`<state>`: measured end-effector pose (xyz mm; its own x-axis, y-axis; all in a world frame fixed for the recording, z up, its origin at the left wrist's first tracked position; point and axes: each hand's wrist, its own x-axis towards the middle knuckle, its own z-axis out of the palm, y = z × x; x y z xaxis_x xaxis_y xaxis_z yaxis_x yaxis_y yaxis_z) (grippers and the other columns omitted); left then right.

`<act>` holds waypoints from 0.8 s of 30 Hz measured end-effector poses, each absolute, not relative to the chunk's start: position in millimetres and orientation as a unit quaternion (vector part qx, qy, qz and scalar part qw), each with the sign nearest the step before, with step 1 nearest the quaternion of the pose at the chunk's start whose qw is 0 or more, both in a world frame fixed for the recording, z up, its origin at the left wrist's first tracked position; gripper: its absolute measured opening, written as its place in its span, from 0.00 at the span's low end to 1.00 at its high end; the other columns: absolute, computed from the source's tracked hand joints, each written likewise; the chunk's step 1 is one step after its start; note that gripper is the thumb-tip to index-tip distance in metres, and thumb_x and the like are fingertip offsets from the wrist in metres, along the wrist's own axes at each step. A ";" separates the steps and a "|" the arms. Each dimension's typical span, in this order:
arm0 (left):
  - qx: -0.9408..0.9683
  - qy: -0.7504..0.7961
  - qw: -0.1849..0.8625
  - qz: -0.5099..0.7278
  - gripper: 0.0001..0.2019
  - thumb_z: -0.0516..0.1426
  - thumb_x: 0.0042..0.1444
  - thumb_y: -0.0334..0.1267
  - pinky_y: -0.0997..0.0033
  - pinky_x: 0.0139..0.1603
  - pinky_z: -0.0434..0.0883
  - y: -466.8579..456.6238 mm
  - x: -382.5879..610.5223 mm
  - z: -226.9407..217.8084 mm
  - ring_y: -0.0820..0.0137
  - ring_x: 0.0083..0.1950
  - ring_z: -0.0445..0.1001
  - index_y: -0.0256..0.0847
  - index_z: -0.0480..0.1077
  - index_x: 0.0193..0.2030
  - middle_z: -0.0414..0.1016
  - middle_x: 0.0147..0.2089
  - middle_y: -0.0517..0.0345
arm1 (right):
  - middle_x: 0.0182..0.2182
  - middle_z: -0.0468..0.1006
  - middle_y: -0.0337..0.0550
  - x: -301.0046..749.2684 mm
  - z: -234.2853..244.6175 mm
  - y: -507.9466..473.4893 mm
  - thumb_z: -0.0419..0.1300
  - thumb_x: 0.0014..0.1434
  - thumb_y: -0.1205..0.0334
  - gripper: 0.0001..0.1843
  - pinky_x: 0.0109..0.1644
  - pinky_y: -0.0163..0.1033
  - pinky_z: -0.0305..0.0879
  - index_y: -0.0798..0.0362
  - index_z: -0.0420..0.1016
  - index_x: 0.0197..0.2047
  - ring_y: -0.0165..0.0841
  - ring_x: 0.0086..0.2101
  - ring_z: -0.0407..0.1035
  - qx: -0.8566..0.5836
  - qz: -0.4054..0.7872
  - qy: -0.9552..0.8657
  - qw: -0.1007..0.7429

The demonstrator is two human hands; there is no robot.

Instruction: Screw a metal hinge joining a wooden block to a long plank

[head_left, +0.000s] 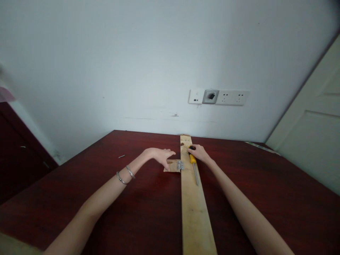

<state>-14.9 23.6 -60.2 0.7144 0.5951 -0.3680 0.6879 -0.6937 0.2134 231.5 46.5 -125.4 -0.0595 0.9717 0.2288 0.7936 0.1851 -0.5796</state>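
My left hand [160,158] hangs over a small piece of wood [172,166], its thumb down on the wood and its fingers spread toward a metal hinge [180,164]. The hinge lies at the edge of a long pale wooden plank [195,212], which runs away from me along the table. My right hand [199,153] sits at the plank's right side, gripping the yellow handle of a screwdriver [192,159]. The steel shaft points toward me and lies over the plank. A small screw [121,156] lies on the table, left of my left hand.
The dark red wooden table [132,198] ends at a white wall, which bears a panel of sockets [219,97]. A white door [310,120] stands at the right, and a dark red cabinet [18,152] at the left. Two metal bangles circle my left wrist.
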 end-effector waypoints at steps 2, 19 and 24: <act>0.913 0.350 0.151 -0.147 0.53 0.63 0.42 0.54 0.57 0.67 0.50 20.7 -6.8 -71.6 0.49 0.71 0.40 0.32 0.44 0.69 0.42 0.71 0.36 | 0.41 0.81 0.51 231.6 -124.9 46.0 0.57 0.54 0.57 0.18 0.46 0.36 0.66 0.57 0.79 0.44 0.41 0.43 0.75 -0.617 0.156 -0.712 0.296; 0.935 0.299 0.184 -0.056 0.55 0.62 0.43 0.57 0.55 0.63 0.54 26.4 -1.8 -100.4 0.48 0.69 0.49 0.38 0.38 0.71 0.50 0.69 0.38 | 0.30 0.79 0.42 252.0 -106.2 49.8 0.62 0.49 0.58 0.25 0.32 0.35 0.69 0.59 0.74 0.51 0.31 0.28 0.71 -0.527 0.270 -0.689 0.419; 0.928 0.316 0.178 -0.088 0.48 0.61 0.46 0.55 0.59 0.62 0.55 25.8 -1.1 -96.7 0.49 0.67 0.50 0.34 0.46 0.68 0.52 0.67 0.37 | 0.37 0.77 0.45 258.7 -65.5 39.5 0.63 0.50 0.51 0.31 0.34 0.36 0.70 0.57 0.68 0.55 0.29 0.30 0.70 -0.477 0.259 -0.669 0.508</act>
